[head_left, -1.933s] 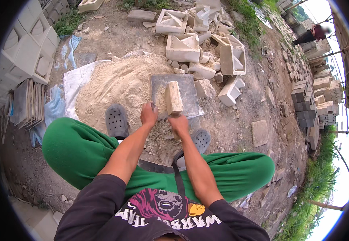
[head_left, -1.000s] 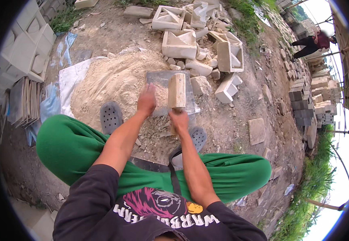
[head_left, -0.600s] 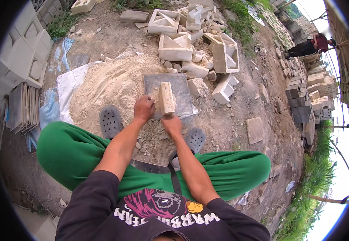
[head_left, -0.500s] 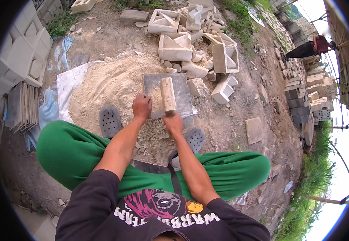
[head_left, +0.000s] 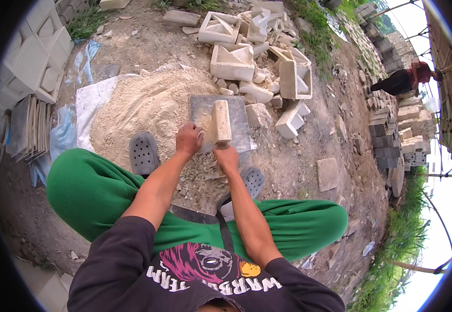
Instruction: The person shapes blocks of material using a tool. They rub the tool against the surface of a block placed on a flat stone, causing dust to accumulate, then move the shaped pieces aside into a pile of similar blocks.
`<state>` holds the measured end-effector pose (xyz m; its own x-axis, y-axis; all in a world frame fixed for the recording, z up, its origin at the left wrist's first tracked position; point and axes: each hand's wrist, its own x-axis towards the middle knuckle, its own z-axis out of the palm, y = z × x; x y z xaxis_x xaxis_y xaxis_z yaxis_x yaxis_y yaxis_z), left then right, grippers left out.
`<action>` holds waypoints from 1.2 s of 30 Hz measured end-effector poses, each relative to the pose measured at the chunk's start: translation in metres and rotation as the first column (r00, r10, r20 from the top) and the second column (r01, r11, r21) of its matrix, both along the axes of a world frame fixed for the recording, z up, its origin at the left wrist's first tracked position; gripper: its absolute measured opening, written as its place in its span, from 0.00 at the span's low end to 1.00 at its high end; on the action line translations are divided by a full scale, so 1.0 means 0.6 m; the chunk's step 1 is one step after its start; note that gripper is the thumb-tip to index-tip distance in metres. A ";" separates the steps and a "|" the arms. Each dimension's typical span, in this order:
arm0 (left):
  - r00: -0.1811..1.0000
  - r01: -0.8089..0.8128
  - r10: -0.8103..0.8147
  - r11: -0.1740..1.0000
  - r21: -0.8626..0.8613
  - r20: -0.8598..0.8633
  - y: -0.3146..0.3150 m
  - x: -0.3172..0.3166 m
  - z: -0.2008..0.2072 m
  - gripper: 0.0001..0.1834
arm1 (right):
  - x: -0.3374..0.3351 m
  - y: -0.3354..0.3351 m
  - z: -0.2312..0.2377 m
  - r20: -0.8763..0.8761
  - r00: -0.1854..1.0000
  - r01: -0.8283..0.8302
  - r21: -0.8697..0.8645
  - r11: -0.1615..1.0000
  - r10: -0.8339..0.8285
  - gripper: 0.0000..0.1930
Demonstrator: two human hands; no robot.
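Note:
My right hand (head_left: 226, 158) is wrapped round the handle of a wooden mallet. The long, pale, dust-coated mallet head (head_left: 221, 122) is over a flat dark grey slab (head_left: 236, 117). Close by on the left, my left hand (head_left: 188, 139) is curled at the slab's near left edge. A small pale bit shows at its fingers, too small to name. Crushed pale powder (head_left: 201, 117) lies on the slab beside the mallet head, which hides part of the surface.
Left of the slab, a heap of pale crushed material (head_left: 143, 104) lies on a white sheet (head_left: 86, 104). Beyond are broken hollow blocks (head_left: 232, 61) and rubble. Stacked moulded blocks (head_left: 33, 57) stand at left. Another person (head_left: 408, 79) is far right, near block stacks (head_left: 385, 130).
The left hand has turned slightly, and a pale bit now shows at its fingers. The mallet stays over the slab in my right hand. The view has shifted slightly.

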<state>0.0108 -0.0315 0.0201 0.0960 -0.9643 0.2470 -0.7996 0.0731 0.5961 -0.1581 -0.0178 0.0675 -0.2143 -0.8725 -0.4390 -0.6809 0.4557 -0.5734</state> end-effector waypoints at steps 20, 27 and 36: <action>0.987 -0.160 0.161 0.986 0.051 -0.014 -0.039 -0.025 -0.030 0.07 | 0.000 0.020 0.019 -0.010 0.999 0.046 -0.229 0.972 -0.049 0.22; 0.846 -0.409 0.481 0.862 0.299 -0.230 -0.004 -0.001 -0.063 0.12 | 0.006 0.029 0.012 0.022 0.999 -0.049 0.091 0.995 0.047 0.22; 0.843 -0.319 0.460 0.846 0.428 -0.280 0.026 0.039 -0.048 0.17 | 0.001 0.025 -0.002 -0.082 0.995 -0.056 0.083 0.995 0.063 0.24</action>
<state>0.0344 -0.0162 -0.0089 0.4956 -0.8382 -0.2275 -0.4383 -0.4675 0.7677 -0.1573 -0.0030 0.0664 -0.2024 -0.8473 -0.4910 -0.7529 0.4552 -0.4754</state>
